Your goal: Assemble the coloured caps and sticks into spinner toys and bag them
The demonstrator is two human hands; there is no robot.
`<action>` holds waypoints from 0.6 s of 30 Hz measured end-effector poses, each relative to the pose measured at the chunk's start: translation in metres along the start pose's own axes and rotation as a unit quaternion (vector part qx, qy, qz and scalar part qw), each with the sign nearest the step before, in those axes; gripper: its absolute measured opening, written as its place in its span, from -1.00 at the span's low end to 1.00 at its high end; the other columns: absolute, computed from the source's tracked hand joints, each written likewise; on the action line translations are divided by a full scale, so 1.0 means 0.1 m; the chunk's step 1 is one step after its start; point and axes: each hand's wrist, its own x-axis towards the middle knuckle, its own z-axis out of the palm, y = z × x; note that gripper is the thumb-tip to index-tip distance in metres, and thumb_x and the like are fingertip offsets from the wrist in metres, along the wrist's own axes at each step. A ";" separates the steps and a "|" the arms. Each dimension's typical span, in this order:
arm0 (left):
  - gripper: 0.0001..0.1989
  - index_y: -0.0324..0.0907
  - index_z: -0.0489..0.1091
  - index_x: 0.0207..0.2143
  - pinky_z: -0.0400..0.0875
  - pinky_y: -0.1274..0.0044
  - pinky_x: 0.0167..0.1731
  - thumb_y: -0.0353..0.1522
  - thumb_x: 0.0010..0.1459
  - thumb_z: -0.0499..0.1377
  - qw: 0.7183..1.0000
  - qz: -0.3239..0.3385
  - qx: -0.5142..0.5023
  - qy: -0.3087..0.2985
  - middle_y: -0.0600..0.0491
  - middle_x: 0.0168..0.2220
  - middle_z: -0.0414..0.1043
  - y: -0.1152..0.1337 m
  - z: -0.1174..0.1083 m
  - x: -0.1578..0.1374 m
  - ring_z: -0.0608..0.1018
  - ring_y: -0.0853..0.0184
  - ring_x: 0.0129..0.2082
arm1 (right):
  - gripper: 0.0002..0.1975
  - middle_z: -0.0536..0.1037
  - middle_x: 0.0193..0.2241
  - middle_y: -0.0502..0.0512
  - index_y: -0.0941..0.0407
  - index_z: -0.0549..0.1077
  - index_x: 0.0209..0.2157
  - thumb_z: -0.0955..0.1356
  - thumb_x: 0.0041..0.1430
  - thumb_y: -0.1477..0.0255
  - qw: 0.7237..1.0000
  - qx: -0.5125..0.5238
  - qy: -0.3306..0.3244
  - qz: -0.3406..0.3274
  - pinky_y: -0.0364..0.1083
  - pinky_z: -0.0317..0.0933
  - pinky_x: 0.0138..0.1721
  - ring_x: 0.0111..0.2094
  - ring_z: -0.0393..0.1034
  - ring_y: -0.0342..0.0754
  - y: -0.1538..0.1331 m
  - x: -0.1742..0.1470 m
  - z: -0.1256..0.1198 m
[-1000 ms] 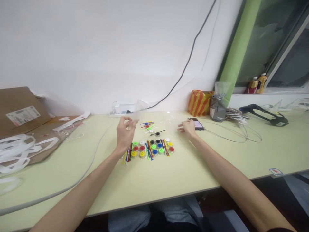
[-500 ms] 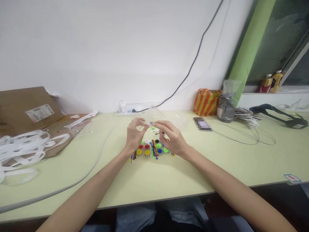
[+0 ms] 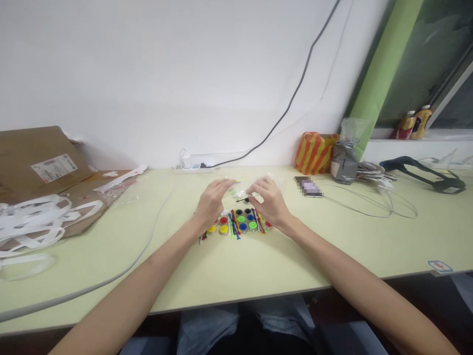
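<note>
Over the far side of a group of small coloured parts, my left hand [image 3: 212,203] has its fingers pressed together, with a tiny yellow and dark bit showing at the tips; what it holds I cannot make out. My right hand [image 3: 272,202] is curled, thumb towards fingers, on a clear plastic bag [image 3: 281,183] that is partly hidden behind it. Below and between the hands lie round discs in yellow [image 3: 223,230], blue [image 3: 243,227], green, red, black and white. Thin coloured plastic sticks [image 3: 234,224] lie among them. A black arrow-like stick [image 3: 242,200] sits near my right thumb.
A power strip [image 3: 194,169] with a dark cable stands against the wall. To the right are a phone [image 3: 309,187], a striped bag [image 3: 316,153], a grey pouch [image 3: 343,165] and thin cables. Cardboard [image 3: 40,158] and white strips [image 3: 33,222] lie left, beside a grey cable [image 3: 121,271].
My hands have moved apart at the fingertips, where they were nearly meeting. The right hand has shifted slightly away and up, and more discs show between them. The view has tilted a little.
</note>
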 end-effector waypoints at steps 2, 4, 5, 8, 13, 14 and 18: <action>-0.12 -0.11 0.21 0.29 0.28 0.26 0.26 -0.75 -0.10 -0.14 0.999 0.015 -0.027 -0.029 -0.03 0.26 0.32 -0.03 -0.03 0.00 0.34 0.27 0.29 | -0.82 0.58 -0.13 0.16 0.04 0.50 -0.20 0.29 0.26 0.54 0.999 0.018 -0.034 -0.028 0.13 0.36 0.00 -0.04 0.41 0.08 0.01 -0.02 0.01; -0.02 -0.07 0.10 0.35 0.26 0.28 0.29 -0.75 -0.16 -0.14 0.997 0.033 -0.050 -0.058 0.00 0.32 0.23 -0.03 -0.05 0.00 0.28 0.30 0.33 | -0.69 0.50 0.07 0.18 0.03 0.46 0.01 0.30 0.26 0.53 0.995 0.032 -0.083 -0.049 0.13 0.35 0.08 0.09 0.37 0.07 0.01 -0.03 0.02; 0.00 -0.05 0.06 0.37 0.25 0.28 0.30 -0.74 -0.17 -0.13 0.995 0.044 -0.056 -0.075 0.01 0.34 0.20 -0.02 -0.07 0.01 0.26 0.30 0.34 | -0.62 0.46 0.12 0.20 0.04 0.41 0.10 0.30 0.26 0.53 0.992 0.036 -0.105 -0.059 0.13 0.34 0.11 0.14 0.36 0.07 0.01 -0.04 0.03; 0.00 0.00 -0.01 0.41 0.16 0.22 0.34 -0.71 -0.11 -0.06 0.988 0.087 -0.038 -0.121 0.03 0.38 0.13 0.06 -0.09 0.03 0.20 0.24 0.38 | -0.57 0.44 0.15 0.23 0.06 0.37 0.17 0.29 0.27 0.53 0.984 0.025 -0.147 -0.102 0.14 0.32 0.15 0.20 0.31 0.08 0.01 -0.06 0.04; -0.13 -0.03 0.02 0.41 -0.05 0.12 0.39 -0.61 0.04 0.09 0.981 0.111 0.050 -0.154 0.00 0.40 0.08 0.23 -0.14 0.09 0.08 0.08 0.42 | -0.74 0.48 0.10 0.23 0.03 0.50 0.01 0.35 0.30 0.35 0.972 -0.034 -0.160 -0.167 0.30 0.16 0.25 0.28 0.18 0.19 -0.04 -0.07 0.05; -0.15 -0.03 0.04 0.40 -0.07 0.11 0.39 -0.58 0.05 0.12 0.979 0.115 0.058 -0.156 -0.01 0.40 0.09 0.26 -0.15 0.10 0.07 0.06 0.42 | -0.73 0.49 0.08 0.24 0.03 0.52 -0.02 0.37 0.29 0.28 0.971 -0.037 -0.160 -0.173 0.32 0.14 0.25 0.28 0.19 0.21 -0.06 -0.07 0.06; -0.17 -0.04 0.05 0.39 -0.13 0.10 0.39 -0.46 0.07 0.19 0.970 0.147 0.063 -0.183 -0.03 0.39 0.10 0.35 -0.18 0.13 0.09 0.00 0.41 | -0.64 0.56 -0.01 0.23 0.04 0.55 -0.09 0.36 0.27 0.09 0.965 -0.050 -0.180 -0.185 0.30 0.18 0.21 0.18 0.31 0.22 -0.14 -0.09 0.09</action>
